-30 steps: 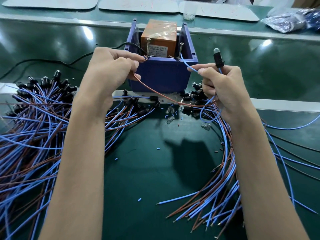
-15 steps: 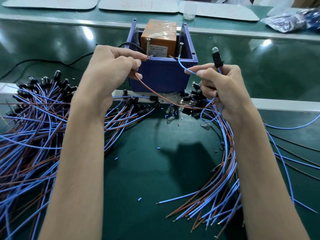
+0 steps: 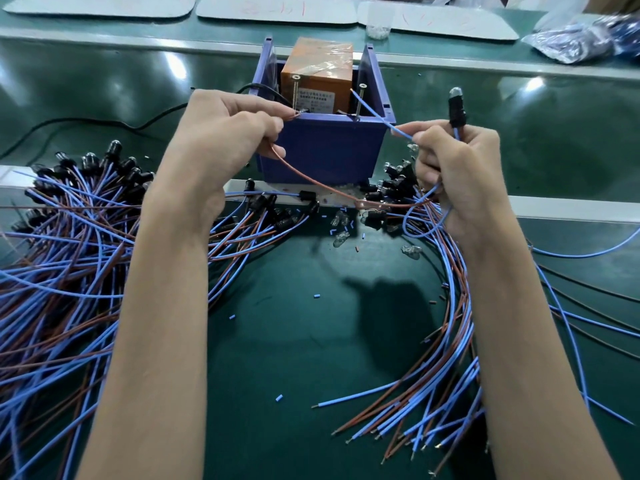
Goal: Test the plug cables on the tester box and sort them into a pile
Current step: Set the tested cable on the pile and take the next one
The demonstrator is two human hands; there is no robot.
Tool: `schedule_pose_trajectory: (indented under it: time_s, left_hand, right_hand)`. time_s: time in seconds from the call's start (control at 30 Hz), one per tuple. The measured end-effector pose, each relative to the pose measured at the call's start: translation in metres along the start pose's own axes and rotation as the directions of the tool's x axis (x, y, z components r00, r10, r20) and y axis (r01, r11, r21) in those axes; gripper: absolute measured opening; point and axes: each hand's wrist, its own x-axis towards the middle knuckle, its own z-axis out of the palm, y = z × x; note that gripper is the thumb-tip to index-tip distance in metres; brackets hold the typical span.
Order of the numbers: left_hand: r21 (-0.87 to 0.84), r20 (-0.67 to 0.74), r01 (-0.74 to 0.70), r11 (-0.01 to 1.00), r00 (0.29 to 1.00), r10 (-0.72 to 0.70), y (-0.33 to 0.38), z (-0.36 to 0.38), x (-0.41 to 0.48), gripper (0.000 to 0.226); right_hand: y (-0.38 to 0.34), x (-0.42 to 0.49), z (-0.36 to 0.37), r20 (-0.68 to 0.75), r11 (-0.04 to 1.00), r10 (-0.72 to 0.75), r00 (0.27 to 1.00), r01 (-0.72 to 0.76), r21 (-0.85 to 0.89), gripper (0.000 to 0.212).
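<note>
Right now the left hand (image 3: 221, 147) pinches the bare end of a thin brown wire (image 3: 311, 181) between thumb and forefinger. It holds that end at the foot of the left upright screw (image 3: 296, 93) on the tester, a blue plastic box (image 3: 325, 150) with an orange taped block (image 3: 317, 71) inside. Over on the other side, the right hand (image 3: 457, 168) curls round a black plug with a clear bulb tip (image 3: 456, 107), which stands upright above the fist. Its fingertips also pinch a blue wire (image 3: 375, 112) slanting up to the right screw (image 3: 360, 100); whether the tip touches cannot be told. Both forearms cross the dark green mat (image 3: 294, 341). A big pile of blue and brown plug cables (image 3: 69, 237) sprawls left of the left arm. A smaller bundle (image 3: 446, 341) curves under the right wrist, partly hidden by the arm. Loose glass bulbs (image 3: 341, 225) lie just in front of the box. A black cord (image 3: 104, 123) runs off left behind it, with white trays (image 3: 277, 8) beyond.
</note>
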Motion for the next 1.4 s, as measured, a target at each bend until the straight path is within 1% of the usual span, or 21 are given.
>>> schedule_pose_trajectory:
  time_s: [0.13,0.33,0.53,0.93,1.13,1.4]
  left_hand:
    - [0.016,0.012,-0.002,1.000,1.000,0.002,0.0007,-0.0002,-0.0002,0.029]
    - [0.014,0.016,-0.006,1.000,1.000,0.005,0.0009,0.0009,-0.0007,0.028]
    - [0.020,0.010,-0.006,1.000,1.000,0.006,0.0002,0.0014,-0.0004,0.028]
    - [0.023,0.022,-0.009,1.000,1.000,0.009,0.0005,0.0006,-0.0016,0.028]
    - [0.026,0.024,-0.008,1.000,1.000,0.007,0.0012,0.0016,-0.0014,0.027]
    - [0.008,0.013,0.013,1.000,1.000,-0.014,-0.0004,0.0014,0.0008,0.029]
  right_hand:
    - [0.0007,0.0035,-0.0045,-0.109,0.999,0.036,0.993,-0.031,0.045,0.026]
    - [0.0013,0.0047,-0.0072,-0.145,0.997,0.068,0.987,-0.061,0.050,0.025]
    - [0.0005,0.0062,-0.0100,-0.185,0.995,0.097,0.978,-0.090,0.047,0.018]
    - [-0.0001,0.0052,-0.0102,-0.209,0.996,0.092,0.973,-0.086,0.037,0.022]
    - [-0.0001,0.0050,-0.0100,-0.222,0.995,0.096,0.970,-0.094,0.021,0.017]
    - [0.0009,0.0061,-0.0106,-0.221,0.994,0.110,0.969,-0.113,0.000,0.020]
